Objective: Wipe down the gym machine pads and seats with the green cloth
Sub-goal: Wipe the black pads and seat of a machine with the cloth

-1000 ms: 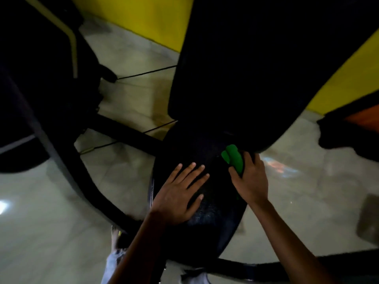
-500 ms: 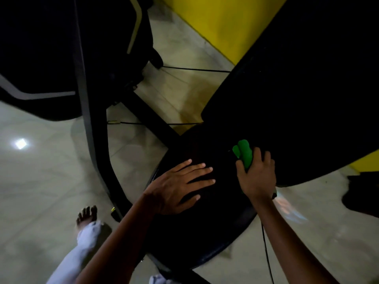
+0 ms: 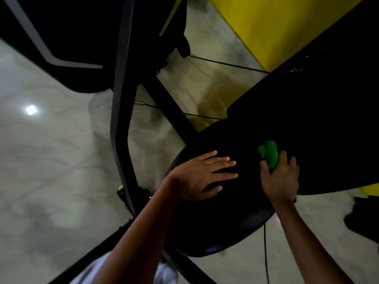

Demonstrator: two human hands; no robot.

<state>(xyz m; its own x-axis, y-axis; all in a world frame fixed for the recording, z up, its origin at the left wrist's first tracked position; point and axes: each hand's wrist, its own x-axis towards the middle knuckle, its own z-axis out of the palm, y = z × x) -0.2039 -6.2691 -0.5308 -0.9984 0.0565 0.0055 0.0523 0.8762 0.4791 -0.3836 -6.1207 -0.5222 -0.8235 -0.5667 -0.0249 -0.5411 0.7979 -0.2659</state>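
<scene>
A round black seat pad fills the lower middle of the view, with a long black back pad rising from it to the upper right. My left hand lies flat on the seat, fingers straight and pointing right. My right hand grips a bunched green cloth and holds it at the seam where the seat meets the back pad. Only the top of the cloth shows beyond my fingers.
A dark curved frame post stands left of the seat, and a black cross bar runs under it. Thin cables stretch over the pale tiled floor. A yellow wall is behind. Another black machine fills the upper left.
The view has swung, so the seat and back pad sit further right and tilt more. My left hand has turned to point right. My right hand stays at the seam with the cloth.
</scene>
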